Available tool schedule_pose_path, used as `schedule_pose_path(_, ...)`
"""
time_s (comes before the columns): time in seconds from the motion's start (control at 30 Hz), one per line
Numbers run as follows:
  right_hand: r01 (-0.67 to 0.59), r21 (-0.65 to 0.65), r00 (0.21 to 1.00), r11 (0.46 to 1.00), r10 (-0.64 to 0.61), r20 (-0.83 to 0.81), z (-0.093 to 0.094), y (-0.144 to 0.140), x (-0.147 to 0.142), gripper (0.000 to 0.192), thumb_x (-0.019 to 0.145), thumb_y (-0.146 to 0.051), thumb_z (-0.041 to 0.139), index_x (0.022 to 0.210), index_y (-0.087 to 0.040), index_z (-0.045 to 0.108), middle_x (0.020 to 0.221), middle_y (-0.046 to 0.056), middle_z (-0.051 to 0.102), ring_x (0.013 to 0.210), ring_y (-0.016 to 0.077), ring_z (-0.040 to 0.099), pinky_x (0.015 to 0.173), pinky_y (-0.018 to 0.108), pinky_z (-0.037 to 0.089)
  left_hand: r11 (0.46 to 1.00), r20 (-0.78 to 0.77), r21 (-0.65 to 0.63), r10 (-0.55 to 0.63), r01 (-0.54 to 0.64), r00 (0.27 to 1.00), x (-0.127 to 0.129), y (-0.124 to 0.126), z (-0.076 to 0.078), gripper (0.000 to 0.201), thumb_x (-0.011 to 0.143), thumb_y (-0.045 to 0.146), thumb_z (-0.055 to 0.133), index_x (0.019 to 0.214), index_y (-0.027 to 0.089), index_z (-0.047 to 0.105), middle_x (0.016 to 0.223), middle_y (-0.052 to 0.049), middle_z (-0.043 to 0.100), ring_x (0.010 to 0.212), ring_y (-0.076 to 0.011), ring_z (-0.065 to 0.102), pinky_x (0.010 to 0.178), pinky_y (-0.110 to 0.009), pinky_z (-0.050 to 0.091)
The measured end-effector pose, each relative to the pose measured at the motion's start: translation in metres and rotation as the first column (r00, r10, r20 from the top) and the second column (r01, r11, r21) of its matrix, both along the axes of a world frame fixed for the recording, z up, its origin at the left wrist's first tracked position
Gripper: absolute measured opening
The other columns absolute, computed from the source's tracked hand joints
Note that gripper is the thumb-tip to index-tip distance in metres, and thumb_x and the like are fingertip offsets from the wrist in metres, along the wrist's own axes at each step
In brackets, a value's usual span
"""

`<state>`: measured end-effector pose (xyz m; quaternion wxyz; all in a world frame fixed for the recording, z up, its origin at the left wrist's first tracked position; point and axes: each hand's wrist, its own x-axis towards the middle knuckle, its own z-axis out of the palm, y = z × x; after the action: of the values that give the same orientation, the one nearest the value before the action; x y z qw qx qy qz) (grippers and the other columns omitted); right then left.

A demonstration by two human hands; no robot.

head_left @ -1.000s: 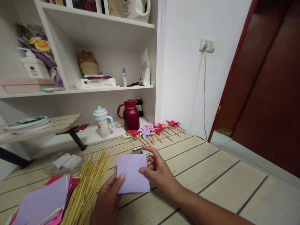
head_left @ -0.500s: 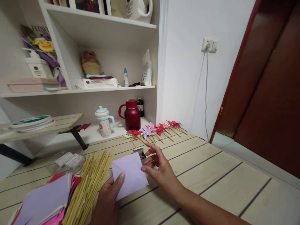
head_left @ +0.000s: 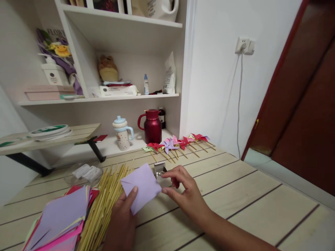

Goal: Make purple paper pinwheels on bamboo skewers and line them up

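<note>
The left hand point(head_left: 123, 218) grips a lilac paper square point(head_left: 140, 187) from below, thumb pressed on its near face, the other fingers hidden behind the sheet. The square is tilted, one corner up, lifted off the wooden bench point(head_left: 235, 195). The right hand point(head_left: 187, 195) is just beside the paper's right corner, its thumb tip at the paper's edge; whether it touches the sheet cannot be told. Its fingers curl over a small shiny metal object point(head_left: 160, 168) standing on the bench behind the paper. The paper and the fingers cover part of that object, and what it is cannot be made out. The hand is half closed, not visibly clamped on anything.

Left of the paper lies a bundle of bamboo skewers point(head_left: 104, 202), its near ends cut off by the bottom edge. Further left is a stack of coloured paper sheets point(head_left: 60, 223), lilac on top, also cut off at the bottom. Beyond it sit a few small white packets point(head_left: 87, 172), their print too blurred to read.

At the far edge of the bench lies a row of finished paper pinwheels point(head_left: 178, 143) on sticks. Behind them on the low shelf stand a red thermos jug point(head_left: 152, 126) and a pale cup with a blue lid point(head_left: 122, 133).
</note>
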<state>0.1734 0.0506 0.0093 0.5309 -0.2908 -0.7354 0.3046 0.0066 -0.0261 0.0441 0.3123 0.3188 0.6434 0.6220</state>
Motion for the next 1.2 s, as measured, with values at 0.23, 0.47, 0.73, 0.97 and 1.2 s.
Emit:
schedule_pose_path(0.23, -0.084, 0.08, 0.995, 0.993, 0.08, 0.061, -0.005, -0.011, -0.006, 0.028, 0.081, -0.022, 0.075, 0.108, -0.031, 0.072, 0.092, 0.004, 0.056, 0.083, 0.0202, 0.054, 0.072, 0.034, 0.048, 0.999, -0.136, 0.032, -0.03, 0.035, 0.99, -0.008, 0.006, -0.017, 0.018, 0.055, 0.019, 0.069, 0.07, 0.023, 0.077, 0.085, -0.006, 0.076, 0.108, -0.0387, 0.061, 0.117, -0.052, 0.026)
schedule_pose_path(0.47, -0.021, -0.04, 1.0, 0.999, 0.022, 0.012, 0.001, -0.005, -0.002, 0.019, 0.087, -0.018, 0.063, 0.1, -0.028, 0.073, 0.094, 0.004, 0.054, 0.082, 0.019, 0.055, 0.075, 0.034, 0.048, 0.985, -0.395, 0.092, -0.097, 0.144, 0.914, -0.044, 0.003, -0.063, 0.048, 0.059, 0.019, 0.073, 0.107, 0.02, 0.078, 0.122, -0.011, 0.071, 0.124, -0.0388, 0.054, 0.118, -0.051, 0.022)
schedule_pose_path(0.73, -0.188, -0.368, 0.955, 0.91, 0.083, -0.284, 0.001, -0.001, -0.003, 0.05, 0.077, -0.037, 0.076, 0.122, -0.029, 0.057, 0.106, 0.004, 0.055, 0.087, 0.0188, 0.057, 0.08, 0.035, 0.049, 0.951, 0.166, 0.081, -0.31, 0.3, 0.936, -0.01, 0.006, -0.027, 0.024, 0.064, 0.03, 0.076, 0.086, 0.021, 0.08, 0.097, -0.01, 0.078, 0.105, -0.0357, 0.066, 0.095, -0.045, 0.051)
schedule_pose_path(0.97, -0.302, -0.584, 0.93, 0.753, 0.097, -0.355, -0.005, 0.007, -0.008, 0.049, 0.056, -0.035, 0.088, 0.096, -0.018, 0.066, 0.072, -0.002, 0.059, 0.063, 0.0133, 0.053, 0.06, 0.026, 0.041, 0.921, 0.167, -0.039, -0.376, 0.387, 0.911, -0.006, 0.016, -0.05, 0.044, 0.07, 0.043, 0.079, 0.102, 0.013, 0.073, 0.088, -0.007, 0.079, 0.078, -0.0253, 0.07, 0.072, -0.035, 0.055)
schedule_pose_path(1.2, -0.234, -0.567, 0.915, 0.789, -0.018, -0.403, 0.0, 0.002, -0.01, 0.032, 0.062, -0.038, 0.084, 0.075, -0.017, 0.064, 0.07, 0.0, 0.063, 0.064, 0.0146, 0.054, 0.061, 0.026, 0.04, 0.963, 0.192, 0.13, -0.259, 0.237, 0.947, 0.001, 0.01, -0.019, 0.036, 0.064, 0.042, 0.079, 0.09, 0.019, 0.076, 0.111, -0.007, 0.076, 0.105, -0.0281, 0.066, 0.083, -0.031, 0.055)
